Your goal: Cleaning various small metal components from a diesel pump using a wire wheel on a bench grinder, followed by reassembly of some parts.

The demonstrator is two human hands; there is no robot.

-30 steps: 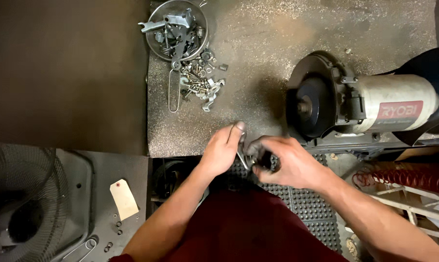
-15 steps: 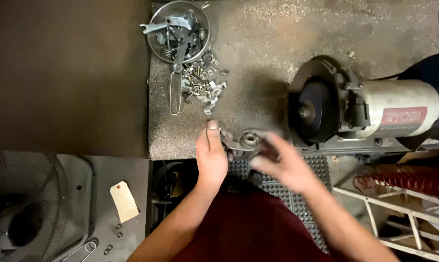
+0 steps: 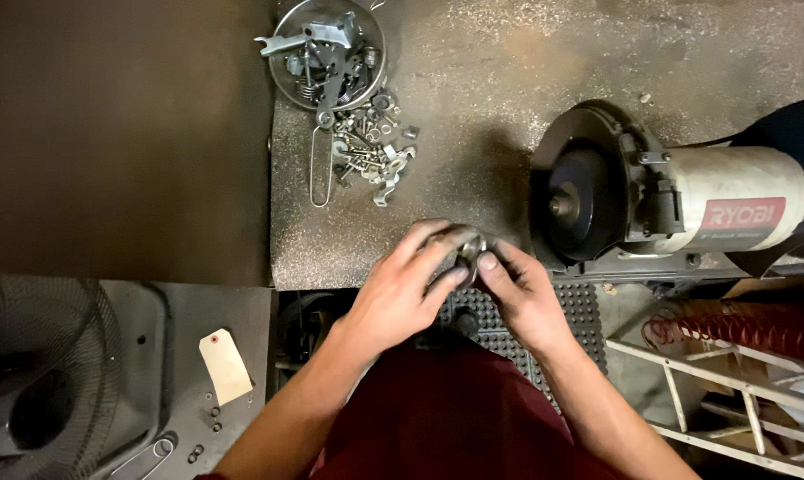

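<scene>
Head view, the only one I have: both hands meet at the near edge of the speckled grey metal bench top (image 3: 473,107). The left hand (image 3: 400,298) curls its fingers over a small round dull-metal part (image 3: 462,247); the right hand (image 3: 519,298) pinches the same part from the right with thumb and fingertips. The part sits between the two hands, just over the bench edge and above the black studded rubber floor mat (image 3: 589,311); most of it is hidden by fingers, so I cannot tell its exact shape.

Just right of the hands stands the white-bodied bench grinder with dark wheel and guard (image 3: 598,191). Far left on the bench, a round shallow metal dish of loose hardware (image 3: 326,49), with scattered small nuts and clips (image 3: 371,147) beside it.

Risks, in my judgement:
- The part is held over the edge; a slipped pinch would drop it to the mat or into the gap below
- The right knuckles are near the grinder wheel; whether it spins cannot be told
- Grit on the bench may foul the part
</scene>
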